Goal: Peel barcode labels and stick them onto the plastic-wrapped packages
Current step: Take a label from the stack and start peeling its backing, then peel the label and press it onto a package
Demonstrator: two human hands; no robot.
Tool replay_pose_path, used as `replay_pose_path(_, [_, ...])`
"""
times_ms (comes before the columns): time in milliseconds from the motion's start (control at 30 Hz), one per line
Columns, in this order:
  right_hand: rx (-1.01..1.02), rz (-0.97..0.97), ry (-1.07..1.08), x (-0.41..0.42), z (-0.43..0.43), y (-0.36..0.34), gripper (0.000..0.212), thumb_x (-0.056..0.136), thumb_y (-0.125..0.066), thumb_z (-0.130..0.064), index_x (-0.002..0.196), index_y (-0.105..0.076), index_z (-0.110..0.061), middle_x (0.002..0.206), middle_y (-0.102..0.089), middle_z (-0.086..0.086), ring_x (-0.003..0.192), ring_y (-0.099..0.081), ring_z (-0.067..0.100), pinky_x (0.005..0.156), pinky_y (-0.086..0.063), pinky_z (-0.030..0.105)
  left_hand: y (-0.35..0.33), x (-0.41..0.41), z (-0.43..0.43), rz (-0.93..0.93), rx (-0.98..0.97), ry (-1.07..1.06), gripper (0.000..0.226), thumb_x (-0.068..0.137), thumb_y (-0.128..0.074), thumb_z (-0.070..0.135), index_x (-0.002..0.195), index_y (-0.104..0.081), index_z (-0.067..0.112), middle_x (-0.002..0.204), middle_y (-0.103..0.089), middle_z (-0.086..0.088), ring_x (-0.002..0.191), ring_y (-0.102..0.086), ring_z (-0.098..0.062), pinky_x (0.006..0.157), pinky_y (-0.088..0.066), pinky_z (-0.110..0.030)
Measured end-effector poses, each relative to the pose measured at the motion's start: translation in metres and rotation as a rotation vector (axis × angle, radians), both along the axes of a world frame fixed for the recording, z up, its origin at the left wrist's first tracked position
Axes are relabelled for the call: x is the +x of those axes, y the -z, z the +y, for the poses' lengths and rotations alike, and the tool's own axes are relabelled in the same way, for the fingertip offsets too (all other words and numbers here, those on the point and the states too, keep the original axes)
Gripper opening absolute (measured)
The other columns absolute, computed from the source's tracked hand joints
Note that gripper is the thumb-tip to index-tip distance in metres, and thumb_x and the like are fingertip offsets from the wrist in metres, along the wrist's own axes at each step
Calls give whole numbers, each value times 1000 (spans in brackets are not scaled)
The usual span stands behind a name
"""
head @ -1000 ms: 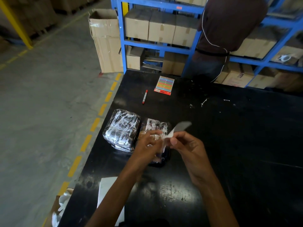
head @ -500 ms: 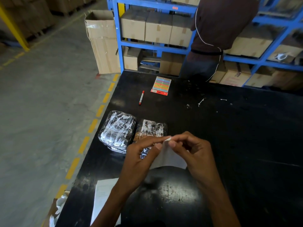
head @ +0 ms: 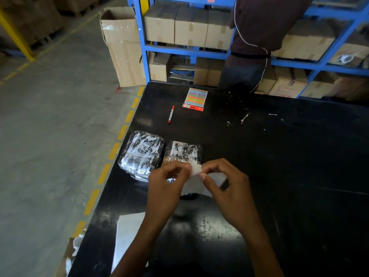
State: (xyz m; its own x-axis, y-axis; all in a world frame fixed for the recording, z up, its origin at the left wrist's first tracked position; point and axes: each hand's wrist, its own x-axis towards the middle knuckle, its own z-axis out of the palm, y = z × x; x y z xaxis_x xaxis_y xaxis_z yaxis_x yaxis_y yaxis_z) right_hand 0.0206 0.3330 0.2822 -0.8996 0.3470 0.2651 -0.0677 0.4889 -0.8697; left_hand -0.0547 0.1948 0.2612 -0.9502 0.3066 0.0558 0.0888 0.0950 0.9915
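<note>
Head view: left hand [head: 166,189] and right hand [head: 229,189] pinch the label [head: 196,170] between them, over a plastic-wrapped package [head: 184,151]

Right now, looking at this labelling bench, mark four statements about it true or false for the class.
1. The left hand and right hand both pinch the white label. True.
2. The red marker lies on top of a package. False: it lies on the bare table, beyond them.
3. Two plastic-wrapped packages lie side by side near the table's left edge. True.
4. The coloured strip pack sits between the hands. False: it lies near the far edge, by the marker.
</note>
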Motion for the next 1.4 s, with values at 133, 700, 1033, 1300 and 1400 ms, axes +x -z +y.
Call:
replay_pose_path(133, [-211, -119, 4, -4, 0, 35, 10, 89, -68, -5, 86, -64, -13, 94, -68, -4, 89, -64, 9, 75, -49, 16, 16, -30, 8, -465, 98, -88, 17, 97, -57, 18, 95, -72, 10, 95, -74, -6, 85, -68, -17, 59, -53, -22])
replay_pose_path(700, [-466, -48, 476, 50, 64, 27, 34, 106, -34, -15, 130, -57, -22, 123, -57, -21, 117, -55, 3, 94, -47, 22, 48, -183, 40, -210, -228, -450, 31, 98, -48, 16, 105, -70, -4, 111, -68, -28, 81, -50, -19, 66, -37, -30])
replay_pose_path(1033, [-292, -255, 417, 36, 51, 137, 25, 81, -72, 4, 64, -55, -6, 96, -69, 2, 94, -71, 7, 81, -58, 32, 53, -115, 40, -164, -66, -222, 15, 98, -52, 13, 91, -64, 14, 85, -60, 2, 71, -50, -5, 56, -40, -14])
replay_pose_path(1300, [-145, -632, 236, 61, 18, 265, 51, 67, -86, -2, 96, -46, -11, 82, -65, 3, 68, -66, 15, 58, -54, 22, 72, -79, 5, -179, -52, -127, 25, 98, -54, 12, 76, -63, 22, 75, -61, 5, 66, -53, -4, 62, -43, -20])
replay_pose_path(1400, [-141, -766, 162, 63, 14, 274, 53, 63, -92, -14, 100, -53, -16, 88, -70, -1, 75, -70, 14, 65, -55, 22, 76, -69, -5, -198, -73, -133, 23, 99, -53, 14, 80, -63, 18, 73, -60, 6, 59, -52, 2, 54, -42, -12])
